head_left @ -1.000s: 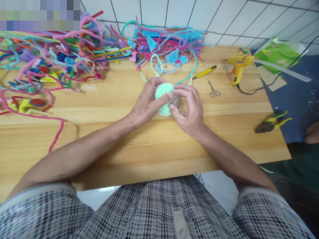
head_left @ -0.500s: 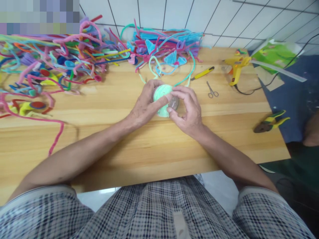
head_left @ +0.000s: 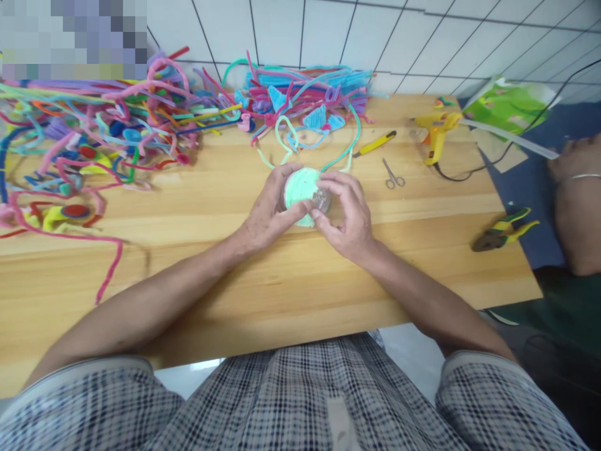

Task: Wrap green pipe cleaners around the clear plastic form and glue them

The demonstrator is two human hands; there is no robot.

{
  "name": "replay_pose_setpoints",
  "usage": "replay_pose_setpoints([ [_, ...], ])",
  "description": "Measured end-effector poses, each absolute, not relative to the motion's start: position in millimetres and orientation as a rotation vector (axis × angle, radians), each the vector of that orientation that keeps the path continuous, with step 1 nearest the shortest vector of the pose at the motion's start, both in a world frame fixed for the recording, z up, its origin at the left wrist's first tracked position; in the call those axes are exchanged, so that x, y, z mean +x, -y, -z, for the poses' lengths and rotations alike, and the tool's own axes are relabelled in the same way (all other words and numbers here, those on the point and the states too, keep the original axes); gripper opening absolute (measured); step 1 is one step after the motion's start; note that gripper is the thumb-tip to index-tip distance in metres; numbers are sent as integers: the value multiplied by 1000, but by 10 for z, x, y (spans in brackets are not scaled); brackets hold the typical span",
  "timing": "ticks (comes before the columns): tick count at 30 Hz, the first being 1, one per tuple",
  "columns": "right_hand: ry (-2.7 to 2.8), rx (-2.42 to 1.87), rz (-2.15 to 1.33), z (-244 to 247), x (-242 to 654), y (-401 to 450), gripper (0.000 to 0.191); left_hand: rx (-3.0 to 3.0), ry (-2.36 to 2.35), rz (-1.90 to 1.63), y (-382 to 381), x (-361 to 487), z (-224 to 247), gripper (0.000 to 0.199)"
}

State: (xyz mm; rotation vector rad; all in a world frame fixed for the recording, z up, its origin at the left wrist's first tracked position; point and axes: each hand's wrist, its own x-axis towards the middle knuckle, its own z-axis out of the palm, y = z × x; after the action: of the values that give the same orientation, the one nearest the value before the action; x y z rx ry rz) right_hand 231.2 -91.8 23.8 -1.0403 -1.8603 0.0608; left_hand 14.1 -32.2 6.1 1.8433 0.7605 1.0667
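Note:
A round ball wrapped in mint-green pipe cleaner (head_left: 300, 188) is between my two hands, above the middle of the wooden table. A greyish, shiny patch of its core (head_left: 321, 200) shows bare on the right. My left hand (head_left: 272, 210) curves around the left side, its thumb laid over the front of the winding. At the other side, my right hand (head_left: 350, 213) holds the edge of the bare patch between thumb and fingers. Just beyond, a mint-green pipe cleaner (head_left: 345, 153) runs back from near the ball; whether it joins the winding is hidden.
Piled pipe cleaners (head_left: 131, 134) fill the left and back. To the right lie a yellow utility knife (head_left: 377, 144), small scissors (head_left: 392, 175), a yellow glue gun (head_left: 437, 133) with cord, and pliers (head_left: 502, 232). Another person's arm (head_left: 580, 207) is past the table's right edge.
The view has shifted slightly. My left thumb has slid lower on the ball, and more of the bare patch shows. More of the other person's arm has come into view at the right.

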Motion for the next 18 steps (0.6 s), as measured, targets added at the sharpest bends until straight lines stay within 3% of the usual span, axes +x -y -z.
replay_pose_setpoints([
  [6, 1849, -1090, -155, -364, 2441, 870, 41, 1757, -829, -1083, 302, 140, -59, 86],
  [13, 1542, -1544, -416, -637, 3126, 605, 26, 1774, -874, -1098, 254, 133, -7, 81],
  [15, 1443, -1654, -485, -602, 3421, 549, 28, 1791, -882, -1106, 272, 134, 9, 80],
  [18, 1254, -1842, -324, -487, 3932, 459, 38, 1801, -901, -1116, 292, 136, 32, 78],
])
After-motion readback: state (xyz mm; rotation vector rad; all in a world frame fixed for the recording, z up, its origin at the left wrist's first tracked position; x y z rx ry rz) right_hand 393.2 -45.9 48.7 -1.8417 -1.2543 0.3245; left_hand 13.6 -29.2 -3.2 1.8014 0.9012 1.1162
